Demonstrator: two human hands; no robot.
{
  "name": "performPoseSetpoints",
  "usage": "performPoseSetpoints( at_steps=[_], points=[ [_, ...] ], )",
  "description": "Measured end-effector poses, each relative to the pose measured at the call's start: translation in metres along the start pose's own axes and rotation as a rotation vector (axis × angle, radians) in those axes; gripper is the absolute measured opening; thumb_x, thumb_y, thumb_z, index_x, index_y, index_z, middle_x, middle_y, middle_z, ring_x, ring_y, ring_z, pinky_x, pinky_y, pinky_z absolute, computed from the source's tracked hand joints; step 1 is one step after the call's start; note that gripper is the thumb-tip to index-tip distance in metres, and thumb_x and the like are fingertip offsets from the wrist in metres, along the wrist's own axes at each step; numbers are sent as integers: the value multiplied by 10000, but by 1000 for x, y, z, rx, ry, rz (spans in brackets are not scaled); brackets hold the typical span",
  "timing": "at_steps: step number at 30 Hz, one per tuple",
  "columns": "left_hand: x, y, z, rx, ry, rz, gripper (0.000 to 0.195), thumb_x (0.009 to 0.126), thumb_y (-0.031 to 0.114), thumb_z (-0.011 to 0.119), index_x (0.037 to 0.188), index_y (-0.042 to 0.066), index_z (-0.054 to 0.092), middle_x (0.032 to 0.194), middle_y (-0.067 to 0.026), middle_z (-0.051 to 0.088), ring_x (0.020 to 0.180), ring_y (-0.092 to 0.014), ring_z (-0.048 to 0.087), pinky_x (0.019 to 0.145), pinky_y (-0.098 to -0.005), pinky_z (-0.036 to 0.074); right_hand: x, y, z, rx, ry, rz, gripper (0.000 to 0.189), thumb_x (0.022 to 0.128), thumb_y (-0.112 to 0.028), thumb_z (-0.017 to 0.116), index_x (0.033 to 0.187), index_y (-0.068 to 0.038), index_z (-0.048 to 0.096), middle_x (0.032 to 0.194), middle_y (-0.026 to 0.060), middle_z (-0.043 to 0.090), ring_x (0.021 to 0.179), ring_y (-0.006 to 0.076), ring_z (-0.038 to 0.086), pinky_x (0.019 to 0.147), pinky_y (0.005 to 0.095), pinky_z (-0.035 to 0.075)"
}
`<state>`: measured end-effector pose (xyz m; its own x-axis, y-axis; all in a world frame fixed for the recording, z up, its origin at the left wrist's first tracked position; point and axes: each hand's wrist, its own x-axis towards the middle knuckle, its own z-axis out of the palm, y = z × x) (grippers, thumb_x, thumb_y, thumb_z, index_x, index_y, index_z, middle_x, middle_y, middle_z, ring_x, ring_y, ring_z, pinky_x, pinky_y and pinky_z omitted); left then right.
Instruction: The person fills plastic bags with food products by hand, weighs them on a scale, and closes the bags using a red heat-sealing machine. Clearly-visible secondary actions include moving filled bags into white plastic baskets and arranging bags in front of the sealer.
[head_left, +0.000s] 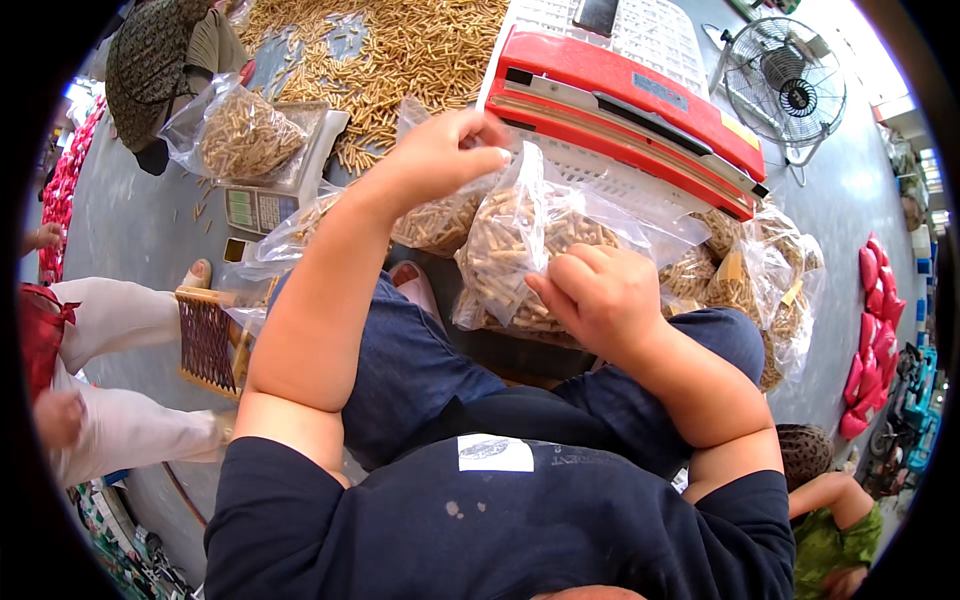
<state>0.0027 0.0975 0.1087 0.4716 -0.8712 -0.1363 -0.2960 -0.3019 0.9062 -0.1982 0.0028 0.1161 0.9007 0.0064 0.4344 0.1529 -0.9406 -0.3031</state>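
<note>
A clear plastic bag full of short tan rods stands before me, between my knees. A bright fold in its plastic runs down from its top towards my right hand. That hand has curled fingers and pinches the bag's near side with thumb and forefinger. My left hand is beside the bag's top edge, thumb and fingers bent towards each other. Its fingertips are blurred, so a hold on the plastic cannot be made out. Just beyond the bag, a red heat sealer lies across a white plastic crate.
Loose rods cover the floor ahead. A digital scale bears a filled bag. More filled bags crowd my right knee. A floor fan stands far right. Another person's legs and a low stool are at left.
</note>
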Motion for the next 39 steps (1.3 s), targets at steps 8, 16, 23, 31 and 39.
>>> performPoseSetpoints(
  at_steps=[8, 16, 23, 31, 39],
  points=[
    [-9, -6, 25, 212, -130, -133, 353, 725, 275, 629, 900, -13, 524, 696, -74, 567, 540, -116, 514, 481, -249, 419, 27, 15, -18, 18, 33, 76, 88, 681, -95, 604, 748, -88, 547, 758, 50, 533, 543, 227, 536, 470, 324, 412],
    [-3, 0, 9, -4, -22, -96, 166, 719, 77, 582, 864, 27, 518, 635, -23, 525, 533, -59, 456, 458, -207, 359, 45, 27, -9, -30, -300, -67, 219, 663, -3, 508, 830, -125, 580, 890, -7, 562, 611, 220, 564, 526, 327, 443],
    [-16, 1, -36, 361, 114, -16, 248, 613, -13, 572, 843, 49, 504, 601, 2, 466, 566, -85, 465, 490, -231, 372, 51, 29, -29, -158, -383, -149, 54, 611, -44, 543, 614, -95, 528, 769, -7, 509, 599, 196, 519, 503, 329, 416],
    [5, 34, 29, 846, -157, 539, 258, 547, 82, 633, 800, 120, 599, 837, -49, 564, 834, -248, 537, 763, -342, 428, 40, 25, -22, -77, -288, -282, 82, 574, -63, 556, 621, -95, 497, 721, -15, 479, 598, 174, 498, 466, 314, 408],
    [32, 25, 55, 789, -163, 650, 68, 596, 154, 606, 603, 107, 558, 699, 20, 573, 647, -222, 541, 592, -336, 379, 16, 21, -20, -300, -305, -58, 27, 627, -100, 516, 610, -85, 502, 598, 59, 515, 480, 201, 546, 409, 317, 426]
  ],
)
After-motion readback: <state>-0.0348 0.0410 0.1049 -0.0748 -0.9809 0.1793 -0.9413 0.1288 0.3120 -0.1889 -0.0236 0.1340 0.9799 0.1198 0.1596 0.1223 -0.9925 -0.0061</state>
